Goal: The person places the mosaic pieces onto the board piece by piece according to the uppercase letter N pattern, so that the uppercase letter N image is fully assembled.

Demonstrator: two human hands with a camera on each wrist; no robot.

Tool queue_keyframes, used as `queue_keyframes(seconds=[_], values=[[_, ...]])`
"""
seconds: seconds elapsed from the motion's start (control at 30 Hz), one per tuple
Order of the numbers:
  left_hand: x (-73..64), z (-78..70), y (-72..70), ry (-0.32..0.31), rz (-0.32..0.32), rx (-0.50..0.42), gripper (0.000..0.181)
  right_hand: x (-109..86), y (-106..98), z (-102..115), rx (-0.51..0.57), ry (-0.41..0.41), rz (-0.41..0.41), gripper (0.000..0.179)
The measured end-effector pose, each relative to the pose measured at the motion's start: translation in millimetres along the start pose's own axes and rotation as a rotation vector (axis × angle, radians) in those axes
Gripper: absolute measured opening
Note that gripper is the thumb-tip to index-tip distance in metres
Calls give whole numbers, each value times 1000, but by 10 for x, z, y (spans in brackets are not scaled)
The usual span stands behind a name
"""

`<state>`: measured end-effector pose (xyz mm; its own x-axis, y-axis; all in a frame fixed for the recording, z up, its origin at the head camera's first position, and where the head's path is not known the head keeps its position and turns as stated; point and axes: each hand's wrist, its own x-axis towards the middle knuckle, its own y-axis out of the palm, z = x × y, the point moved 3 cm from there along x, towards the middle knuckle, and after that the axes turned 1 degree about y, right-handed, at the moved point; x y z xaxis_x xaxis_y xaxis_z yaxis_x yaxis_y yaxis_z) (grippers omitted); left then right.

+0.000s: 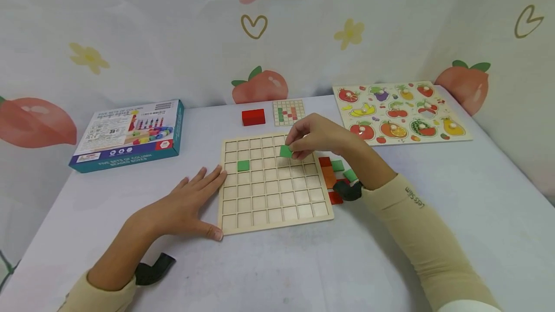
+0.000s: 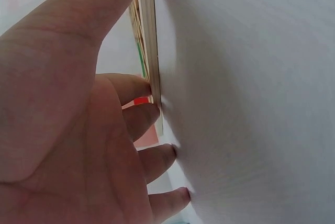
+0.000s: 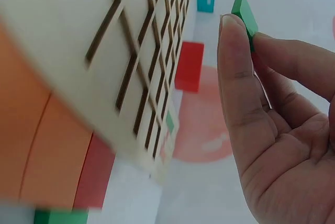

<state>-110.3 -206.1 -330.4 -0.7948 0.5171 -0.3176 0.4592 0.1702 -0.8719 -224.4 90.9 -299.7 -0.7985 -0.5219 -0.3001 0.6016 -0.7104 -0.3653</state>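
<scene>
A wooden grid board (image 1: 260, 203) with square recesses lies on the table, and one green tile (image 1: 243, 165) sits in a cell toward its upper left. My right hand (image 1: 318, 135) pinches another green tile (image 1: 285, 151) between thumb and fingers above the upper right part of the board. In the right wrist view that pinched tile (image 3: 244, 17) is seen tilted and held clear of the board. Along the board's left edge my left hand (image 1: 179, 208) is spread, with thumb and fingertips touching the rim; nothing is gripped in it.
Orange, red and green tiles (image 1: 337, 165) lie by the board's right edge, partly under my right wrist. Behind the board are a red block (image 1: 253, 117) and a small pattern card (image 1: 288, 112). A boxed toy (image 1: 130, 134) stands left, a fruit puzzle (image 1: 399, 114) right.
</scene>
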Motion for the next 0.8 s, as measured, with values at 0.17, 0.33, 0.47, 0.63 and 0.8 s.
queue_keyframes(seconds=[0.17, 0.33, 0.47, 0.63, 0.8], values=[[-2, -3, -3, -2, -4, -3, 131, 104, 147, 80, 22, 15, 28, 6], [5, 3, 1, -8, 3, -5, 131, 201, 282, 138, 25, 9, 71, 5], [3, 7, 0, -9, 6, 0, 130, 286, 398, 176, 1, 3, 108, 3], [-2, 4, -3, -10, 10, -7, 130, 377, 543, 229, -79, -4, 130, 4], [-4, 1, -5, -10, 13, -16, 129, 446, 673, 280, -140, -7, 147, 6]])
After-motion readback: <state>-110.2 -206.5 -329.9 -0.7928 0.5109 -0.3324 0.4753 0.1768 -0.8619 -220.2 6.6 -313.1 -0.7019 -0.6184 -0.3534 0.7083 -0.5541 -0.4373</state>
